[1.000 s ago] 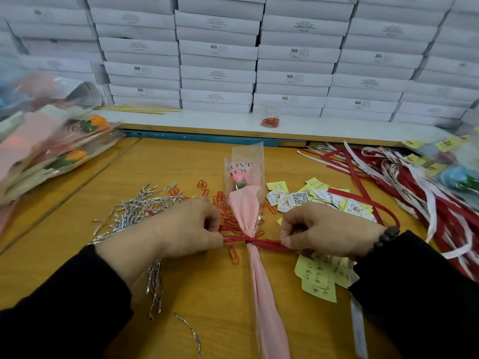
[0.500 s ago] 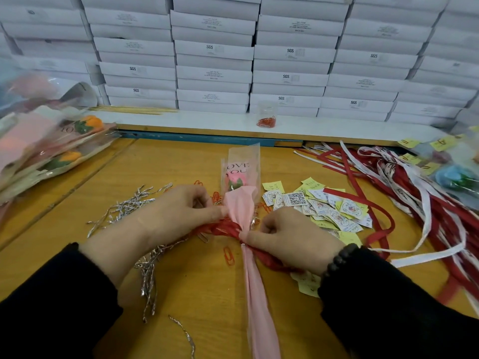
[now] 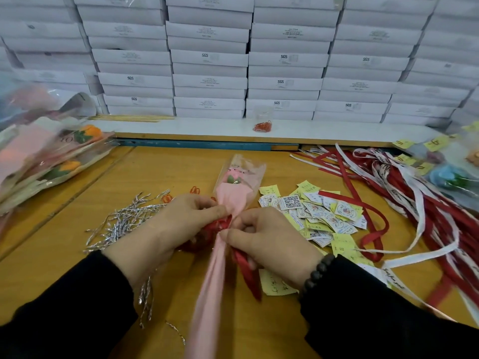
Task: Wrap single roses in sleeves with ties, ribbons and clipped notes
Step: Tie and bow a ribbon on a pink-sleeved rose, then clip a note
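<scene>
A single rose in a clear sleeve with pink paper [image 3: 239, 187] lies lengthwise on the wooden table, its long pink tail [image 3: 210, 294] running toward me. A red ribbon [image 3: 246, 270] is wound around the sleeve's neck. My left hand [image 3: 176, 224] pinches the ribbon at the left of the neck. My right hand [image 3: 267, 242] grips the ribbon's other part on the right, with one red end trailing down under it. The knot itself is hidden between my fingers.
Silver twist ties [image 3: 124, 221] lie left of the rose, with orange paper clips [image 3: 195, 190] near them. Notes and QR labels [image 3: 318, 211] are piled on the right, red and white ribbons [image 3: 414, 203] beyond. Wrapped roses [image 3: 51, 161] are stacked far left. White boxes [image 3: 210, 60] wall the back.
My hands, first apart with the ribbon stretched taut across the stem, have come together at the sleeve's neck. The ribbon is now bunched there and one end hangs below my right hand.
</scene>
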Available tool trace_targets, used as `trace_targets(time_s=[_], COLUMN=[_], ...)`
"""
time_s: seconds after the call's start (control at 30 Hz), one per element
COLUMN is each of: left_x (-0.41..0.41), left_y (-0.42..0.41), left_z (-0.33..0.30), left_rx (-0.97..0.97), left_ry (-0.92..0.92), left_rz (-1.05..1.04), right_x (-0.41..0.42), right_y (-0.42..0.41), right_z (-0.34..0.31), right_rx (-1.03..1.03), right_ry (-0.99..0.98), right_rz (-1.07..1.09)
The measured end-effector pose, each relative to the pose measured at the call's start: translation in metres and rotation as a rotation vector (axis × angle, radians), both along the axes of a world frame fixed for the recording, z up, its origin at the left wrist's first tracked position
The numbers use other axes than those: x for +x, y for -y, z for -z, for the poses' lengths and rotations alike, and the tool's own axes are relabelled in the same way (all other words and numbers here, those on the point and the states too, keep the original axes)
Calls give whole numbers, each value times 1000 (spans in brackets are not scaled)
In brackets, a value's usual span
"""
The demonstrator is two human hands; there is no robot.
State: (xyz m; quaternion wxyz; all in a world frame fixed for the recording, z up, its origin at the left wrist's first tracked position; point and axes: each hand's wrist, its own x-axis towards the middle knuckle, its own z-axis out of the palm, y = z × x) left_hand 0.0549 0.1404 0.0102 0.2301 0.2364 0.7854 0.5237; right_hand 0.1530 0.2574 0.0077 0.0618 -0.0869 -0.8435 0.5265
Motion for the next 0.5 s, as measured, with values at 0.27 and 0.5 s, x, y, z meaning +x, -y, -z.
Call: trace_targets(time_s=[0.27, 0.5], left_x=[-3, -11], left_y=[13, 48], left_z=[-10, -25], left_rx=[156, -17], left_ry=[177, 251], left_rz=[49, 328], right_x=[-4, -10], right_y=[-7, -30], right_z=[-2, 5], right_rx=[-227, -672], right_ry=[45, -43], right_rz=[132, 322])
